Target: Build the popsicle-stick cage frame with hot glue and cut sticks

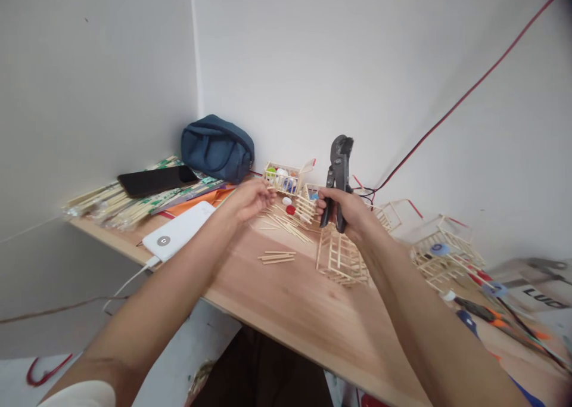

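My right hand [346,207] is wrapped round the handles of a black hand cutter [340,162], held upright above the table with its jaws pointing up. The fingers of my left hand [257,198] are pinched together over the far side of the table; what is between the fingertips is too small to make out. Thin wooden sticks [288,223] lie loose just below and right of it. A smaller group of short sticks [277,257] lies nearer to me. Under my right hand stands a stick-built frame [342,255], partly hidden by my forearm.
A small stick crate [283,177] holds bottle caps by the wall. On the left are a blue pouch [218,148], a black phone [156,180], packed sticks [96,201] and a white power bank [179,231] with a cable. More stick frames [447,246] and tools [480,311] lie right.
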A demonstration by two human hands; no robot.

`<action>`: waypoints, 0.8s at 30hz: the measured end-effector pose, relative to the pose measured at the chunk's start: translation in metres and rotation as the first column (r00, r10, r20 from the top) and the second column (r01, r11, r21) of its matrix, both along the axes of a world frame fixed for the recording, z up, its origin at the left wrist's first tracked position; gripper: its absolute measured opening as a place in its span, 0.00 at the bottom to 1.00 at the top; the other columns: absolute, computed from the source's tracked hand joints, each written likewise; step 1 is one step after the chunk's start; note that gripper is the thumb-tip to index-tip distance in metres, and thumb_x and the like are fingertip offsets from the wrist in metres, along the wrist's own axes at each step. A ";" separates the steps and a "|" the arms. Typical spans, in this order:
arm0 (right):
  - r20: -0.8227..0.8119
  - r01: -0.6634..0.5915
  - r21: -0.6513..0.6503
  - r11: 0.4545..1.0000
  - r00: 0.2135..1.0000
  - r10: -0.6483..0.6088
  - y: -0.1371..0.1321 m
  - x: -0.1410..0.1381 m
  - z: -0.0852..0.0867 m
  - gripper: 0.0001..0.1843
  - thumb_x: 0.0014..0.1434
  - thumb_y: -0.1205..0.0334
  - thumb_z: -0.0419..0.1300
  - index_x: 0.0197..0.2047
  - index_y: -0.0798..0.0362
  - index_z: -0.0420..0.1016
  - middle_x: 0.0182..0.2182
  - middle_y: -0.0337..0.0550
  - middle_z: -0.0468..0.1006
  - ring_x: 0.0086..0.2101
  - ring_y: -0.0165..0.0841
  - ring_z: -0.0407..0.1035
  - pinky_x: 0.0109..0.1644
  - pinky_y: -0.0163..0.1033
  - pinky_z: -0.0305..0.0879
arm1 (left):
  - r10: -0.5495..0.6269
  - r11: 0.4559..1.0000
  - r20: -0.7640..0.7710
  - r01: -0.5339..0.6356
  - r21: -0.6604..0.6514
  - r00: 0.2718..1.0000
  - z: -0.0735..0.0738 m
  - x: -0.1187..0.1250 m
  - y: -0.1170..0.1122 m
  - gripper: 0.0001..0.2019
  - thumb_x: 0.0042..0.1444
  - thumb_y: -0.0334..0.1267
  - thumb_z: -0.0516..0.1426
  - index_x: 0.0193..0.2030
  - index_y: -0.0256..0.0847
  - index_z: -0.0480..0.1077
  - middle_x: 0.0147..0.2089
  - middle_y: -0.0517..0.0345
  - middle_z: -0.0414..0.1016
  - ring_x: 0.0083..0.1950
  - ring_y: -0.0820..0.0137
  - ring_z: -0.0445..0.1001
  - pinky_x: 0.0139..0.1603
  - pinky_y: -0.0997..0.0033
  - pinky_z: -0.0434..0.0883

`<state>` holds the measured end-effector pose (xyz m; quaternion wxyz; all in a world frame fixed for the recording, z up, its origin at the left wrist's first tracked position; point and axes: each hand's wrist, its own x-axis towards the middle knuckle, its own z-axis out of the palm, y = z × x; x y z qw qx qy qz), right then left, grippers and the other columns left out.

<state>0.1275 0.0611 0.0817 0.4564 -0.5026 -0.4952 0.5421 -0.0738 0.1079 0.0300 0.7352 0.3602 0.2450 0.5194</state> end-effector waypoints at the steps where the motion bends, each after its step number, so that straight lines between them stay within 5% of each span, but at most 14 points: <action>1: -0.005 -0.011 -0.010 1.000 1.000 0.011 0.000 0.000 -0.001 0.12 0.47 0.59 0.62 0.21 0.52 0.62 0.16 0.34 0.64 0.18 0.26 0.61 0.22 0.33 0.61 | -0.051 0.999 -0.034 0.051 -0.012 0.998 -0.007 0.004 -0.004 0.08 0.47 0.18 0.57 0.27 0.33 0.68 0.23 0.59 0.70 0.24 0.78 0.69 0.26 0.80 0.66; 5: -0.007 -0.066 -0.051 0.996 0.998 0.066 0.000 -0.003 -0.006 0.12 0.46 0.59 0.62 0.21 0.52 0.63 0.15 0.34 0.65 0.18 0.26 0.61 0.22 0.33 0.61 | -0.201 0.979 -0.107 0.202 -0.008 0.974 -0.021 0.022 -0.016 0.10 0.45 0.22 0.64 0.37 0.30 0.75 0.26 0.57 0.73 0.22 0.81 0.65 0.23 0.81 0.60; 11: -0.017 -0.143 -0.091 0.985 0.990 0.142 0.003 -0.006 -0.007 0.11 0.45 0.59 0.62 0.20 0.53 0.64 0.16 0.33 0.63 0.19 0.25 0.62 0.24 0.31 0.60 | -0.201 0.975 -0.107 0.209 0.068 0.974 -0.025 0.031 -0.012 0.20 0.42 0.28 0.69 0.45 0.34 0.75 0.35 0.54 0.77 0.29 0.77 0.72 0.28 0.80 0.62; 15: -0.028 -0.170 -0.099 0.980 0.985 0.168 0.006 -0.007 -0.006 0.11 0.46 0.59 0.63 0.21 0.53 0.65 0.17 0.34 0.64 0.20 0.26 0.62 0.25 0.32 0.61 | -0.228 0.965 -0.128 0.241 0.104 0.965 -0.031 0.032 -0.011 0.17 0.41 0.31 0.70 0.39 0.31 0.75 0.39 0.48 0.79 0.35 0.72 0.76 0.32 0.77 0.66; 19: -0.038 -0.119 -0.065 0.991 0.992 0.117 0.009 -0.006 -0.011 0.11 0.48 0.58 0.64 0.24 0.53 0.66 0.19 0.35 0.66 0.21 0.27 0.64 0.27 0.33 0.64 | -0.263 0.955 -0.107 0.274 0.117 0.959 -0.032 0.033 -0.017 0.13 0.48 0.33 0.67 0.42 0.33 0.76 0.43 0.45 0.79 0.39 0.69 0.78 0.35 0.75 0.70; 24: -0.025 -0.019 -0.038 0.999 1.000 0.018 0.014 -0.004 -0.015 0.10 0.50 0.60 0.62 0.24 0.53 0.65 0.18 0.36 0.67 0.20 0.27 0.64 0.23 0.33 0.64 | -0.334 0.942 -0.019 0.333 -0.041 0.942 -0.030 0.032 -0.019 0.10 0.60 0.37 0.58 0.44 0.34 0.75 0.43 0.44 0.80 0.36 0.67 0.79 0.37 0.69 0.75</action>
